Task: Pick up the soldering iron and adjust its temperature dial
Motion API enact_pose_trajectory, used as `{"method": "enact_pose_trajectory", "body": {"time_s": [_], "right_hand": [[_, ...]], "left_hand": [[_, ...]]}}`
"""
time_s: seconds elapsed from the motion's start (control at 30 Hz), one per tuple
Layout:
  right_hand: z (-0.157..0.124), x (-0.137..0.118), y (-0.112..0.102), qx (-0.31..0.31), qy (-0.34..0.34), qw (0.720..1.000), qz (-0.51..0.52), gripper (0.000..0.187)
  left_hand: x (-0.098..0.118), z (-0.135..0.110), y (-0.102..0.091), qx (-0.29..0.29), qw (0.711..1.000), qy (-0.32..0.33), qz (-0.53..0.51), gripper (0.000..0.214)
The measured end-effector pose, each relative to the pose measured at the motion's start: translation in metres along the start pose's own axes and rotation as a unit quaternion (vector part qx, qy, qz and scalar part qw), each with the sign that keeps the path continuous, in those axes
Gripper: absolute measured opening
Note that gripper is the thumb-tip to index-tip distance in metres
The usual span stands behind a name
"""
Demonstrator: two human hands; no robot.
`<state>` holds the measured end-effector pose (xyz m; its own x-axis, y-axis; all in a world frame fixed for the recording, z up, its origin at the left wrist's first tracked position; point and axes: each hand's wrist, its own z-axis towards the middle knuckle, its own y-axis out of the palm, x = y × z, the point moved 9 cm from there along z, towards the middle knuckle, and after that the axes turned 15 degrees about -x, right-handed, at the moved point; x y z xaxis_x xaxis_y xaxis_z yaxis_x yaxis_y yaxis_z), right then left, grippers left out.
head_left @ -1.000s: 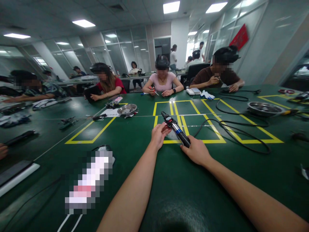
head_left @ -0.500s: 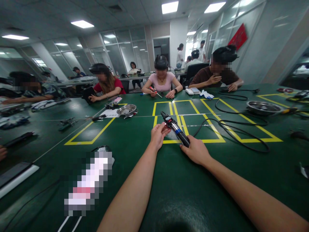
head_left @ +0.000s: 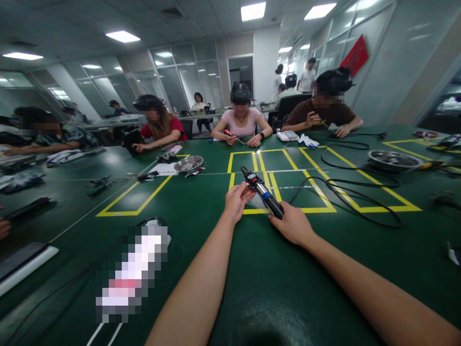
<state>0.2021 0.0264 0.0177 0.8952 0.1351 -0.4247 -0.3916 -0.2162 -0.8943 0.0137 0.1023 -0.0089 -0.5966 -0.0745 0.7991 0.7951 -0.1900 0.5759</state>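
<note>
L hand (head_left: 236,202): fingers pinched on front of blk/silver wand-shaped tool (head_left: 267,195), nr red part. R hand (head_left: 294,223): fingers wrapped round rear handle. Tool thus betw. hands, tip fwd-left, above desk (head_left: 266,269) & yellow tape (head_left: 319,210). Step, prob.: fiddling w/ front end; next move calls for steady R hold, fine L fingerwork. Blk cord (head_left: 398,222) loops R; steel bowl (head_left: 392,168) beyond.

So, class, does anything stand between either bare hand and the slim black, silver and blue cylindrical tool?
Nothing visible does. The left hand has its fingertips at the far end of the tool, and the right hand grips its near end.
</note>
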Motion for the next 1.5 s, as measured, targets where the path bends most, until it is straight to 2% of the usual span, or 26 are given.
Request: {"method": "enact_pose_trajectory", "body": {"time_s": [0.7, 0.97, 1.3, 1.5], "right_hand": [[0.000, 0.001, 0.000, 0.007, 0.000, 1.000, -0.004, 0.034], [0.000, 0.001, 0.001, 0.002, -0.004, 1.000, 0.006, 0.036], [0.001, 0.003, 0.000, 0.009, -0.015, 0.999, 0.034, 0.034], [-0.001, 0.001, -0.001, 0.011, -0.023, 0.999, 0.037, 0.032]], "left_hand": [[-0.003, 0.000, 0.000, -0.001, 1.000, -0.015, -0.014, 0.013], [-0.004, 0.001, 0.002, -0.001, 1.000, -0.015, 0.001, 0.016], [-0.003, -0.001, 0.006, -0.042, 0.999, -0.008, 0.006, 0.021], [-0.007, -0.001, 0.009, -0.052, 0.998, -0.020, -0.036, 0.015]]}}
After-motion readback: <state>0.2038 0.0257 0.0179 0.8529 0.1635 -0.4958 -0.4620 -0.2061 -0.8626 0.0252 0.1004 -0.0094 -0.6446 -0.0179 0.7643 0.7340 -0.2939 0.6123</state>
